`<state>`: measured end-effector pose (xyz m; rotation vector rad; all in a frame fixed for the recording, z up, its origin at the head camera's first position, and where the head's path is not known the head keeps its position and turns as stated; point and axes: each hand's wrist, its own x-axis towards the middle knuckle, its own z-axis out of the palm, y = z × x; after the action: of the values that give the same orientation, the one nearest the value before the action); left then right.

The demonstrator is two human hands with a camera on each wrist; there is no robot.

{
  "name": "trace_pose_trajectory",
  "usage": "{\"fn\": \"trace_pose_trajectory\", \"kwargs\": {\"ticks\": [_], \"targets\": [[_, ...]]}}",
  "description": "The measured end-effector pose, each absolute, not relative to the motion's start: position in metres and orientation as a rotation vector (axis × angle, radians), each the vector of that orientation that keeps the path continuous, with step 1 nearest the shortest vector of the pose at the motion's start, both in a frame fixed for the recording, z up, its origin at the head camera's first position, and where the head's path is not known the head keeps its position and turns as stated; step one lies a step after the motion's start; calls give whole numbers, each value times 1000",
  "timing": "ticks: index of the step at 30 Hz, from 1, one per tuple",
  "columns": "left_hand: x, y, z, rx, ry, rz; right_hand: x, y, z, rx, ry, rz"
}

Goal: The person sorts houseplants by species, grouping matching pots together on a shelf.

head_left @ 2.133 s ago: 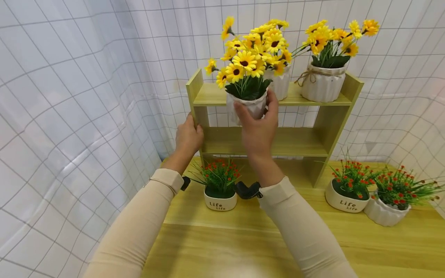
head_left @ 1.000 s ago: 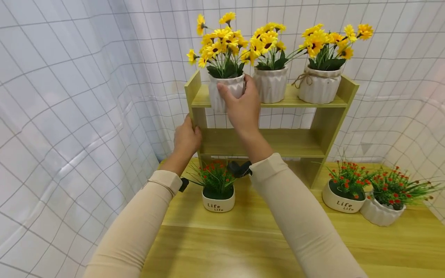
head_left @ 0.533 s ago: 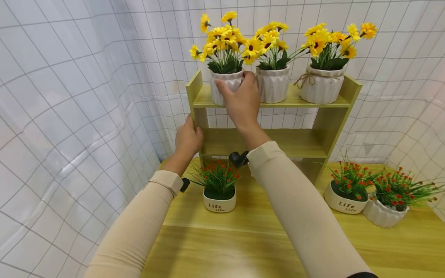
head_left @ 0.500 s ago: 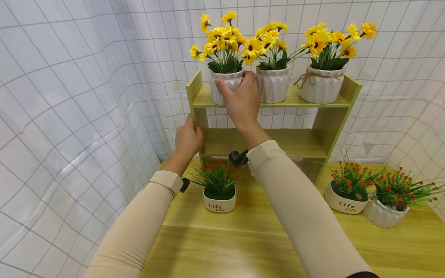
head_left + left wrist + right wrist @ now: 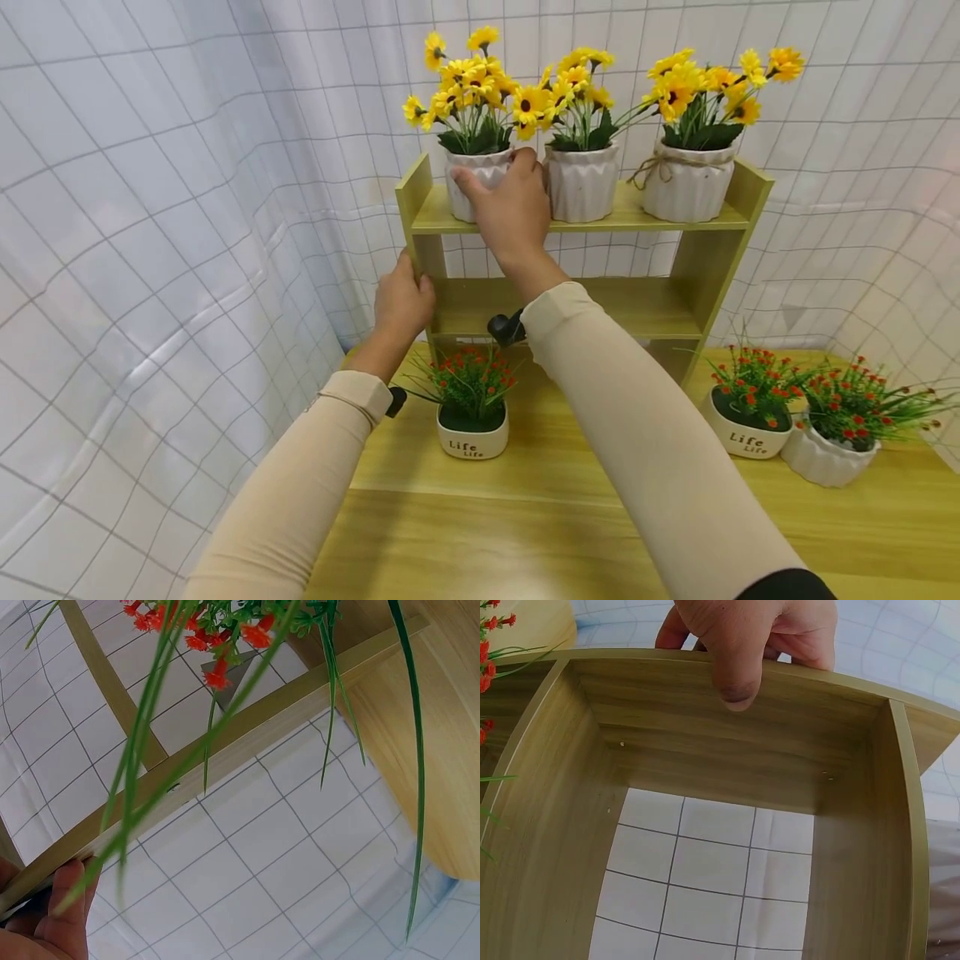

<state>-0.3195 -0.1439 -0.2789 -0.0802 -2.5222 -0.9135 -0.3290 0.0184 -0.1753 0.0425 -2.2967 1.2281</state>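
My right hand (image 5: 498, 179) grips a white ribbed pot of yellow sunflowers (image 5: 480, 162) that stands at the left end of the top board of a small wooden shelf (image 5: 652, 304). In the right wrist view, the right hand (image 5: 742, 637) shows above the shelf's (image 5: 727, 750) top edge, thumb down over it; the pot is out of sight there. My left hand (image 5: 405, 296) grips the shelf's left side panel. The left wrist view has that hand's fingers (image 5: 64, 900) on the wooden edge (image 5: 247, 739).
Two more sunflower pots stand on the top board, a middle one (image 5: 582, 179) and a twine-wrapped one (image 5: 687, 183). Red-flowered pots (image 5: 472, 437) (image 5: 746, 433) (image 5: 828, 458) sit on the wooden table (image 5: 525, 517). A grid-patterned curtain (image 5: 150, 208) hangs behind and to the left.
My right hand has lifted the sunflower pot from in front of the shelf up and left onto the top board. The left hand has stayed on the side panel.
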Motion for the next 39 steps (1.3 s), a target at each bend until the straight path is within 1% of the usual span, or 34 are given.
{"fn": "trace_pose_trajectory", "kwargs": {"ticks": [5,13,19,24,28,31,34,39], "targets": [[-320,-143,-280,-91,-2527,-913,-331,16,-175,9,-2314,1196],[-322,-144,-280,-98,-2518,-902,-331,16,-177,35,-2339,1120],[-322,-142,-278,-111,-2521,-901,-316,24,-188,138,-2149,1287],[-322,-141,-278,-103,-2511,-896,-290,36,-214,300,-1900,1334],[-322,-141,-277,-109,-2509,-913,-274,54,-240,445,-1748,1263],[-322,-141,-276,-101,-2515,-914,-265,73,-259,504,-1710,1185],[-321,-143,-277,-93,-2523,-913,-256,93,-278,479,-1723,1148],[-320,-145,-279,-108,-2535,-912,-243,127,-311,341,-1783,1161]]}}
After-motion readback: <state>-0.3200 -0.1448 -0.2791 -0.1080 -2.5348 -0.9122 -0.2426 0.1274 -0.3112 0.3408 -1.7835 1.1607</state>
